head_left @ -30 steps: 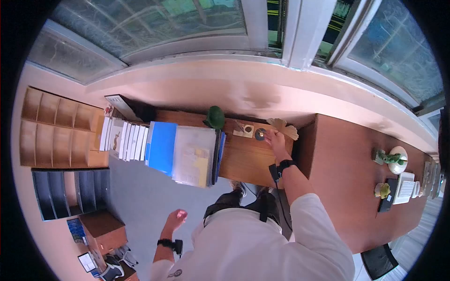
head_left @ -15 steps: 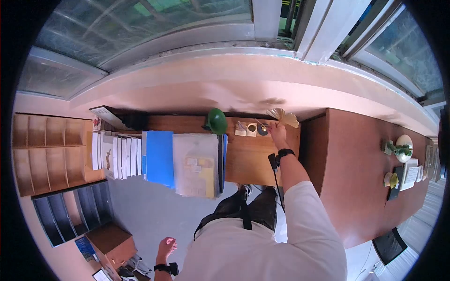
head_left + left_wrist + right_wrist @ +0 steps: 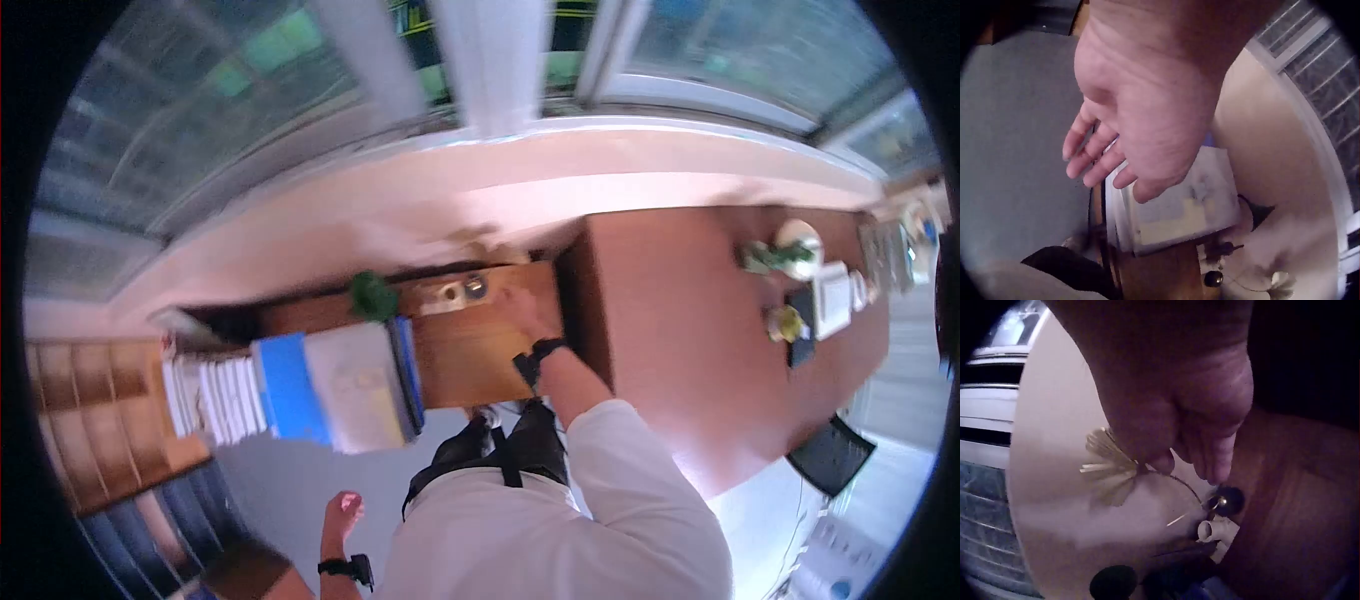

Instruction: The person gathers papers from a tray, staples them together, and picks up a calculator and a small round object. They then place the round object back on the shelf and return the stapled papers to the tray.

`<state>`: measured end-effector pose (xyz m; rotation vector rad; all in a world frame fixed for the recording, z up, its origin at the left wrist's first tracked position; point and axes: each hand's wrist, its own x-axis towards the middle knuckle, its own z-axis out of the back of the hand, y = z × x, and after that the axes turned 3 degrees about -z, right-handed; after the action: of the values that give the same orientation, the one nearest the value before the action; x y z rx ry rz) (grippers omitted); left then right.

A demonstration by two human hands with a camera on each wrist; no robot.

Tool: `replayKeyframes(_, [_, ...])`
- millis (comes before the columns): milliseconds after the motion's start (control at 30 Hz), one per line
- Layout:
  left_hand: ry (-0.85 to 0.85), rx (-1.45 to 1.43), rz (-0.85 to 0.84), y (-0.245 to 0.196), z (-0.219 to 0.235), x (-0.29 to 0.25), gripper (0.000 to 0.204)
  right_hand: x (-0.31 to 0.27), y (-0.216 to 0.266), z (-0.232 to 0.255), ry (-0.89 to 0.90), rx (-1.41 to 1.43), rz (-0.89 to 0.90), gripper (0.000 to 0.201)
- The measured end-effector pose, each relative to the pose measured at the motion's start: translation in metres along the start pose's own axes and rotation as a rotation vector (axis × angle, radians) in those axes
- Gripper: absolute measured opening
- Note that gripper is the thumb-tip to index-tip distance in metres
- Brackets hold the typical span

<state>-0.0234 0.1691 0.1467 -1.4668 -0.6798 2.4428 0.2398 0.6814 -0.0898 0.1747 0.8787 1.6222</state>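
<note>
Right hand (image 3: 1172,412) with thumb and fingertips pinched near the thin curved stem of a gilt fan-leaf ornament (image 3: 1107,469); actual hold on the stem hard to tell. Leaves pale gold, ribbed, spread like ginkgo fans at 9 o'clock from the fingertips, stem arcing down to a dark round base (image 3: 1227,500) at 5 o'clock, on the wooden desk (image 3: 470,350) near its back edge by the wall. Just beside the base, a small white holder (image 3: 1215,530). Left hand (image 3: 1141,119) loose and spread, holding nothing, hanging over grey floor. At 9 o'clock along the desk, a blue folder (image 3: 285,390) and clear file stack (image 3: 355,385). No legible writing anywhere. Compared with half a second ago, view swung and blurred, right hand still at the desk's back corner, left hand still low.
</note>
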Motion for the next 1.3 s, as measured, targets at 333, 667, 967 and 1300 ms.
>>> replayKeyframes(333, [0.172, 0.168, -0.146, -0.052, -0.088, 0.071, 0.014, -0.141, -0.082, 0.207, 0.295, 0.950, -0.144, 0.034])
replayKeyframes(667, [0.205, 0.273, -0.356, -0.154, -0.134, 0.048, 0.015, -0.124, -0.240, 0.380, -0.984, 0.892, -0.075, 0.031])
replayKeyframes(967, [0.243, -0.351, 0.126, -0.048, -0.082, 0.058, 0.008, -0.097, -0.257, 0.586, -0.825, -0.463, -0.150, 0.063])
replayKeyframes(1300, [0.071, 0.317, -0.088, -0.064, -0.111, 0.027, 0.029, -0.093, -0.213, 0.580, -0.473, -0.610, -0.027, 0.015])
